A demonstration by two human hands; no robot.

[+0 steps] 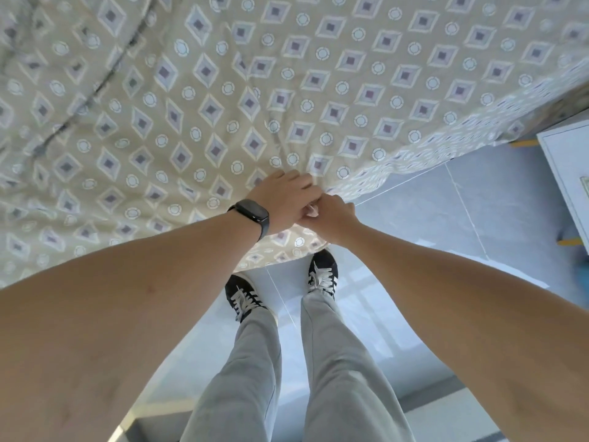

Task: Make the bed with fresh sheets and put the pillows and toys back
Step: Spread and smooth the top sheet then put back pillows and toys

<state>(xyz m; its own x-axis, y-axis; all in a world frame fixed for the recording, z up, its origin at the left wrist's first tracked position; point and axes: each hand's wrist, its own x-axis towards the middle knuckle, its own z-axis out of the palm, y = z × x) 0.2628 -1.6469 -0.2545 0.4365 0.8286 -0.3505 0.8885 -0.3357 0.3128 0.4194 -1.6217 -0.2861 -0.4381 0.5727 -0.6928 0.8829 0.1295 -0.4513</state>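
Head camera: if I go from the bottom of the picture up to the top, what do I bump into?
Grey trouser legs → black shoes → right hand → left hand → patterned sheet.

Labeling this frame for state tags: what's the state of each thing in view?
sheet: spread over the bed, wrinkled, corner hanging.
left hand: on the sheet corner, fingers curled.
right hand: gripping the sheet edge.
smartwatch: on left wrist, screen dark.
white cabinet: beside the bed.
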